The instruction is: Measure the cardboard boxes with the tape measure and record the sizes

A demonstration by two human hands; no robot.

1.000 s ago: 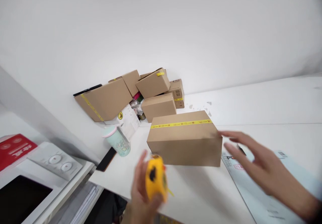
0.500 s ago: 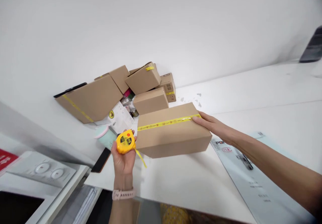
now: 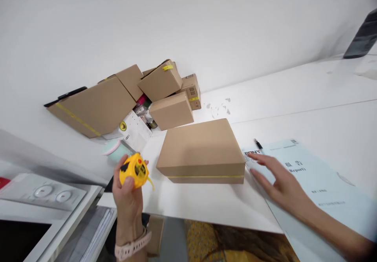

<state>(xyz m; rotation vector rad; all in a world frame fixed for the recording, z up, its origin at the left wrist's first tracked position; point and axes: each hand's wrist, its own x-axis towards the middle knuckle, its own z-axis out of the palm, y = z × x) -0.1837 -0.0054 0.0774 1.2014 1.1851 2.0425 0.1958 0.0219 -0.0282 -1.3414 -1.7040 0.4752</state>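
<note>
A yellow tape measure [image 3: 136, 171] is gripped in my left hand [image 3: 128, 199], held left of the cardboard box, with a short end of its blade sticking out. The closed brown cardboard box [image 3: 202, 144] lies flat on the white table [image 3: 212, 203]; a yellow tape strip runs along its front side. My right hand [image 3: 279, 183] is just off the box's right end, fingers apart and holding nothing. Below that hand lies a pale blue printed report [image 3: 309, 175], and a black pen [image 3: 258, 143] rests at its upper edge.
Several cardboard boxes [image 3: 160, 83] are stacked against the wall at the back left. Near them stand a mint cup [image 3: 116, 152] and a white package with an avocado picture [image 3: 137, 132]. A dark object [image 3: 362, 36] stands at far right. A shelf unit [image 3: 85, 203] adjoins at left.
The cardboard box has been turned so its taped side now faces the front. My right hand has let go of it and drawn back right. The left hand has tilted the tape measure.
</note>
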